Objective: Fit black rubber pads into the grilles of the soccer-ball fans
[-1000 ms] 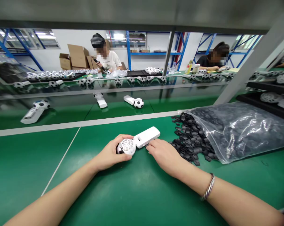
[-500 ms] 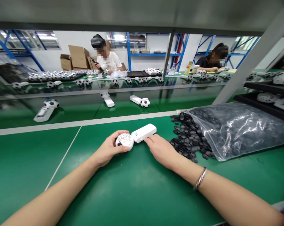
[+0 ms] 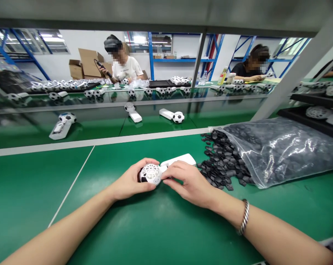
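My left hand [image 3: 132, 180] is closed around the ball-shaped head of a white football-shaped handheld device [image 3: 150, 173]. The head is an open white lattice with black patches on its left side. Its white handle points right and away from me, partly hidden behind my right hand [image 3: 190, 182]. The fingers of that hand are drawn together in a pinch at the right edge of the ball, near the joint with the handle. What lies between the fingertips, if anything, is hidden. Right of this hand, small black plastic pieces [image 3: 220, 158] lie in a heap.
The pieces spill from a clear plastic bag [image 3: 287, 151] on the green table [image 3: 128, 228]. Beyond a pale edge strip, a belt [image 3: 106, 127] carries several similar devices. Black trays [image 3: 299, 112] stand at right beside a slanted post [image 3: 282, 84]. Two co-workers sit opposite.
My right hand has moved from under the handle to the ball's right edge. Both hands and the device have shifted slightly right and nearer. Devices on the belt have moved right.
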`<state>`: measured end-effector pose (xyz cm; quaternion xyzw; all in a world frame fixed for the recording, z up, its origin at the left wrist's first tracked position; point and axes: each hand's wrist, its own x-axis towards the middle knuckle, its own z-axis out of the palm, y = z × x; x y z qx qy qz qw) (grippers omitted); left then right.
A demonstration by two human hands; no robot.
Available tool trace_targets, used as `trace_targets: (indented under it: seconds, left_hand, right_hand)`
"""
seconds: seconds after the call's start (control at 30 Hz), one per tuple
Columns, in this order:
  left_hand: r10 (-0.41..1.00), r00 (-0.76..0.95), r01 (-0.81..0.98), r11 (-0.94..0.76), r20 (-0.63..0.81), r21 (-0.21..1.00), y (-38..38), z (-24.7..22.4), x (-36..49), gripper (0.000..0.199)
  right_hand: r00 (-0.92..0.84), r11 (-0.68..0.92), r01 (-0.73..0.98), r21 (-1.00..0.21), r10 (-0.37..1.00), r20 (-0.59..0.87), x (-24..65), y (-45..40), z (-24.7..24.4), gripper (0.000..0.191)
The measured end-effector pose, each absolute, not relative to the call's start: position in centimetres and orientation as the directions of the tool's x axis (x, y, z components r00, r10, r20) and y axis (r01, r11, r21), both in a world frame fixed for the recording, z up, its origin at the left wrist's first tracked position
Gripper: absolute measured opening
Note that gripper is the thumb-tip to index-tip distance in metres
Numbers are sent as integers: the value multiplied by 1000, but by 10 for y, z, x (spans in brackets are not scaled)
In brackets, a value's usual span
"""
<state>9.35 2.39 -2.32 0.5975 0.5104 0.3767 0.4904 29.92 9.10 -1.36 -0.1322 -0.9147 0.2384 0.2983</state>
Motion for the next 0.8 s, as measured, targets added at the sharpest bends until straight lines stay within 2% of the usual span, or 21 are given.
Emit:
trace_targets:
  seconds: [0.1,0.3,0.4,0.53,0.8]
  left_hand:
    - [981,189,297,-23,-35,954,24,-23,94,51]
    - [984,176,389,-76,7,918,22,-21,97,50]
    - [988,147,423,-102,43,900,21,-22,101,49]
    - [993,102,449,-106,68,887,21,-23,106,44]
    - [987,72,447,-161,144,880,21,-26,110,43]
  right_hand:
    - [-804,821,80,-565,388,451,297,88,-14,11]
    - [-811,840,74,-537,365,458,289,90,-20,7]
    - [-787,810,118,-574,429,443,286,90,-22,1]
    - [-757,730,157,-665,522,394,284,90,-24,8]
    - [-745,665,198,-721,579,330,282,94,-27,16]
